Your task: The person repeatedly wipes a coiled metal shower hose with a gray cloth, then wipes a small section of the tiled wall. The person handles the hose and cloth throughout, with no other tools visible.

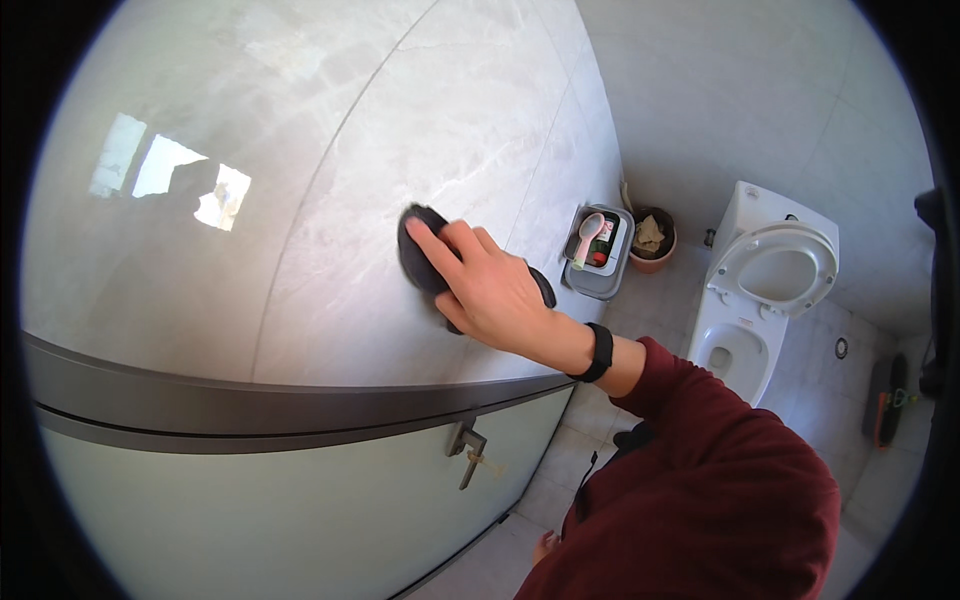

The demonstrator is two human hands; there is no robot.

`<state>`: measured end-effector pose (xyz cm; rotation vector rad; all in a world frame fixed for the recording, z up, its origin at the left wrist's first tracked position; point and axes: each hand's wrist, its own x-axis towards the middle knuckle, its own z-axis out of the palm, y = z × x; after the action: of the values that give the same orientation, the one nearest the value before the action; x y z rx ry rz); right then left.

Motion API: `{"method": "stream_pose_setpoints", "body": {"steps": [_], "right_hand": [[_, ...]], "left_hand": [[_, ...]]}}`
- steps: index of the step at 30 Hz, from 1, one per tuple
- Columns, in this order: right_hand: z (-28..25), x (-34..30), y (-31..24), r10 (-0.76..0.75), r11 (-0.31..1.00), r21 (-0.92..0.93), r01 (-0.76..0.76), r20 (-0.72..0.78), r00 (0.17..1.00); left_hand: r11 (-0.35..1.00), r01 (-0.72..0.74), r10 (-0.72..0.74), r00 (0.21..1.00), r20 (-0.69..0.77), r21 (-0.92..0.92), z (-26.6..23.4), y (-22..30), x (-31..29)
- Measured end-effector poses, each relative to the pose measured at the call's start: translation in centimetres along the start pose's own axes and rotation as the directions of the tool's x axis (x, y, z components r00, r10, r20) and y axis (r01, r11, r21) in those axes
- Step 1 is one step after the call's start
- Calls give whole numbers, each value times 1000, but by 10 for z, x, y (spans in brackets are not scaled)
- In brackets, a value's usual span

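My right hand (pixel 500 290) presses a black oval pad-like thing (pixel 424 262) against the pale marbled wall tile (pixel 400 130). The fingers lie bent over its back, pointing left, and the thumb is on the lower side. A dark rounded end of it (pixel 543 288) sticks out beside the wrist; my palm hides the middle, so its exact kind is unclear. Low beside my body, only a small piece of my left hand (pixel 546 546) shows, its fingers mostly hidden by my dark red sweater.
Below the wall tile is a frosted glass door (pixel 260 510) with a grey frame and handle (pixel 467 450). Further right are a grey basin (pixel 598 285) with a pink-handled scoop (pixel 588 235) and bottle, a bin (pixel 653 262), a raised-lid toilet (pixel 745 330) and a floor drain (pixel 841 347).
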<state>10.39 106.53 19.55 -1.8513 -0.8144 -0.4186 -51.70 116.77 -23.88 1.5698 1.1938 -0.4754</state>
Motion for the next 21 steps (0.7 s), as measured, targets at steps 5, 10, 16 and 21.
{"method": "stream_pose_setpoints", "body": {"steps": [5,10,16,21], "right_hand": [[1,-5,1,-49,999,18,50,-28,998],[0,-1,4,-52,999,14,52,-22,998],[-1,1,8,-58,995,85,60,-29,998],[15,-14,18,-27,998,64,27,-1,1000]], "left_hand": [[969,-118,115,993,27,216,-19,81,-6],[806,-367,442,895,-60,465,-32,260,-56],[490,-672,849,512,-129,555,-38,464,-167],[12,-595,992,110,67,804,-38,565,-206]]}}
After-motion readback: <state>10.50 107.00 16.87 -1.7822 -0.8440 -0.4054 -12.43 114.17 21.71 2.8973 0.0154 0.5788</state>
